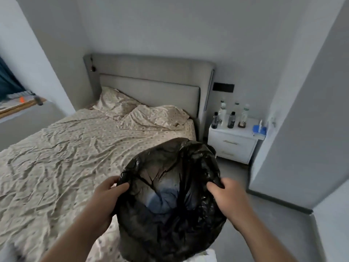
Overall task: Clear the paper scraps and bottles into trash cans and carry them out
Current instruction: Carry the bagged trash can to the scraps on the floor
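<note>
Two hands: left hand point(111, 193) and right hand point(226, 193) each pinch the rim of the black trash bag point(170, 220), fingers curled over the film, with the mouth spread open between them.
Bag position: held in front of the person, over the near corner of the bed point(75, 148) and well apart from the nightstand point(234, 146).
Bag contents: a pale bluish shape shows inside; what it is cannot be told.
Bottles point(231, 120): several stand upright and crowded on the nightstand, beside the headboard.
Paper scraps: none can be made out.
Risk, rim slip: the thin film is held at two points only, so bottle weight may pull it from a pinch.
Risk, mouth collapse: taking a bottle frees one hand, and the opening is likely to sag shut.
Risk, knock-over: reaching for a rear bottle may topple the front ones.
Risk, tear: hard caps may puncture the stretched film.
</note>
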The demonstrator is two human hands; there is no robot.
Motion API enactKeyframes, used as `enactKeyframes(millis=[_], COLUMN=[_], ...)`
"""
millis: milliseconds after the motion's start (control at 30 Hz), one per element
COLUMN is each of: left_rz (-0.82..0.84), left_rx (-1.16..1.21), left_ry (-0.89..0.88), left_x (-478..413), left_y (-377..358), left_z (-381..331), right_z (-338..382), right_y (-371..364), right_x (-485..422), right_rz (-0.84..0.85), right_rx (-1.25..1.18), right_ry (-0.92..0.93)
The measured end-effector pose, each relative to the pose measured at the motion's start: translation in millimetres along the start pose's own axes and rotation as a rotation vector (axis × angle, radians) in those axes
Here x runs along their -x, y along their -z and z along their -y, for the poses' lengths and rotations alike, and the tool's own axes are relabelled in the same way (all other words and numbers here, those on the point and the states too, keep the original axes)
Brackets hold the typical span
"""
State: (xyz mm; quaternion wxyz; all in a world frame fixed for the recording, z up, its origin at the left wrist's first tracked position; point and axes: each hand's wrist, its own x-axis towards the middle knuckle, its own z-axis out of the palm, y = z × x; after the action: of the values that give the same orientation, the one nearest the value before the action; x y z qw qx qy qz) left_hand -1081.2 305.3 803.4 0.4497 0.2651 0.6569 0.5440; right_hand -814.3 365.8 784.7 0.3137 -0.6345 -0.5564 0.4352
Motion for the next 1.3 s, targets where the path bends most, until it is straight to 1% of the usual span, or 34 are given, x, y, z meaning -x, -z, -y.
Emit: enactKeyframes(millis=[167,333,500,667,833,1000,1100,1200,1300], left_rz=[0.102,0.157,0.14,0.077,0.004,-0.05,-0.058,-0.043,-0.081], left_rx=[-0.035,-0.024,0.001,0.02,0.016,-0.021,-0.044,-0.001,-0.002], left_ry=[0.085,0.1,0.089,0.069,0.051,0.096,0.184,0.272,0.35], left_x=[-79.2,-129.6,-167.0,-203.5,-230.3,-231.6,-230.2,-224.8,-223.8], left_y=[23.4,27.6,20.3,19.6,38.6,72.5,97.9,122.9,150.4], left_z=[41.8,111.8,228.1,379.0,518.2,632.6,679.8,708.1,734.1], right_z=[-31.5,-91.6,-196.4,-321.3,-433.8,-518.9,-549.2,-567.2,-578.1], right_y=[-65.2,-110.4,-156.8,-217.6,-284.6,-347.4,-382.7,-420.2,-456.9], right_x=[-26.6,-50.2,-81.5,-115.3,-134.1,-144.3,-140.4,-134.3,-134.4], right_rz=[-0.058,-0.102,-0.111,-0.111,-0.032,0.071,0.133,0.169,0.172], right_rx=[0.025,0.026,0.05,0.082,0.091,-0.018,-0.124,-0.228,-0.234], right_ry=[-0.137,-0.154,-0.158,-0.127,-0.112,-0.187,-0.212,-0.236,-0.234])
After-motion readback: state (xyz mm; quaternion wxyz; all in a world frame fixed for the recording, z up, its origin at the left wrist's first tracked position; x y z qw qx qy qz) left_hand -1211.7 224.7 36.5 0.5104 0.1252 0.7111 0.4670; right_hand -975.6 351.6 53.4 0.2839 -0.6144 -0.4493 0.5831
